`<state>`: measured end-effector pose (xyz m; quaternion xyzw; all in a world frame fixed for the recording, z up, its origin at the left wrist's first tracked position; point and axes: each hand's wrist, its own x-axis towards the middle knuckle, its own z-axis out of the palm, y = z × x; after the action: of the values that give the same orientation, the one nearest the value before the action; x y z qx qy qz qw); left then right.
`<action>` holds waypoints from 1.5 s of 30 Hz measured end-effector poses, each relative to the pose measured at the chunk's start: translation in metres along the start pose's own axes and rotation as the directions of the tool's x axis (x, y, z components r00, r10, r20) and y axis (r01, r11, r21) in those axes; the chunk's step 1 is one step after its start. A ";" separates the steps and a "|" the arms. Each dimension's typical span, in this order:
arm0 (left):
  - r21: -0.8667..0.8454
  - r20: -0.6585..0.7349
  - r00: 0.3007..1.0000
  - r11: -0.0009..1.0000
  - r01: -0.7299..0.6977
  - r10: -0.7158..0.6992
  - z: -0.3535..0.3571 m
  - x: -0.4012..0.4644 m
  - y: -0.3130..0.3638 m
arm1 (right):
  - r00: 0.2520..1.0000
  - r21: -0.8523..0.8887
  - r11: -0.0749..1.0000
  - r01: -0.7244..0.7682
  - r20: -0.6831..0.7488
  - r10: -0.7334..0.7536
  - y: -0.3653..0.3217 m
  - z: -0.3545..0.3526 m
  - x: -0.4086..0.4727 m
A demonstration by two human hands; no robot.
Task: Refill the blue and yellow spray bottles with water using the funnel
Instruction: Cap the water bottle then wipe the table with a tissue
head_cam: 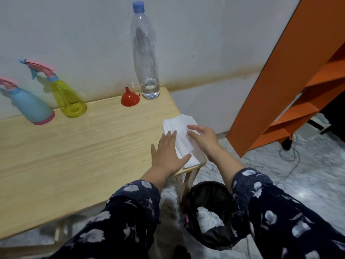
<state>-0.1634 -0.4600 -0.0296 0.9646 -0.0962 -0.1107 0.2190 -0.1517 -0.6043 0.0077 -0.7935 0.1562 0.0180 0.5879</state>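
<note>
Our left hand (166, 152) and right hand (202, 137) rest flat with fingers spread on the white paper-towel stack (182, 139) at the tabletop's (74, 146) right edge. Far left stand the blue spray bottle (29, 105) and yellow spray bottle (67, 96), with the red plastic funnel (130, 98) just beside the clear water bottle (146, 58).

left hand (167, 153) flat on tissues (182, 139) | right hand (202, 138) fingers spread, touching tissues
</note>
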 end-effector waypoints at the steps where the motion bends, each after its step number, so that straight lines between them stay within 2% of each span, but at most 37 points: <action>1: 0.006 0.003 1.000 1.000 0.011 -0.011 0.001 -0.001 0.000 | 1.000 -0.029 0.999 0.031 -0.001 -0.031 0.001 0.000 0.001; 9: 0.115 0.090 0.993 0.992 0.060 -0.070 0.006 -0.004 -0.001 | 0.986 -0.104 0.981 0.167 0.021 -0.165 -0.025 -0.013 0.009; 15: 0.152 0.136 0.987 0.986 0.062 -0.083 0.005 -0.003 -0.001 | 0.974 -0.036 0.974 0.224 0.046 -0.222 -0.046 -0.016 0.006; 20: 0.147 0.179 0.981 0.988 0.043 -0.070 0.001 -0.002 -0.001 | 0.948 -0.046 0.961 0.271 0.184 -0.259 -0.059 -0.025 0.006; 22: 0.074 0.174 0.983 0.996 0.049 -0.061 -0.005 0.001 -0.004 | 0.931 -0.064 0.954 0.293 0.246 -0.269 -0.072 -0.030 0.006; 25: -0.266 0.016 0.995 0.959 0.100 -0.099 -0.023 0.008 -0.012 | 0.903 -0.054 0.948 0.314 0.325 -0.280 -0.098 -0.032 0.004; 27: -0.501 -0.136 0.980 0.864 0.056 -0.142 -0.044 0.009 -0.015 | 0.881 -0.033 0.949 0.313 0.385 -0.277 -0.113 -0.027 0.003; 29: -0.688 -0.206 0.963 0.726 -0.014 -0.177 -0.069 0.010 -0.016 | 0.856 0.004 0.956 0.294 0.445 -0.264 -0.127 -0.017 0.000; 32: -0.849 -0.245 0.950 0.515 -0.115 -0.192 -0.105 0.010 -0.024 | 0.785 0.147 0.964 0.223 0.558 -0.267 -0.147 -0.001 -0.009; 34: -0.868 -0.304 0.931 0.460 -0.184 -0.201 -0.124 0.006 -0.032 | 0.724 0.235 0.960 0.153 0.634 -0.271 -0.162 0.009 -0.016; 37: -0.855 -0.415 0.871 0.442 -0.273 -0.265 -0.147 -0.008 -0.047 | 0.659 0.266 0.953 0.145 0.693 -0.293 -0.182 0.028 -0.016; 40: -0.824 -0.516 0.786 0.450 -0.345 -0.341 -0.167 -0.026 -0.073 | 0.656 0.229 0.955 0.190 0.694 -0.297 -0.197 0.051 -0.009; 43: -0.711 -0.635 0.669 0.632 -0.309 -0.387 -0.192 -0.045 -0.103 | 0.667 0.154 0.952 0.265 0.684 -0.296 -0.206 0.079 -0.005; 45: -0.613 -0.705 0.608 0.745 -0.264 -0.364 -0.205 -0.056 -0.128 | 0.715 0.077 0.950 0.303 0.641 -0.279 -0.212 0.102 -0.007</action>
<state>-0.1470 -0.2516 0.1040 0.7680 0.0863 0.2937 0.5625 -0.0861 -0.4521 0.1741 -0.7630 -0.1823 0.1994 0.5873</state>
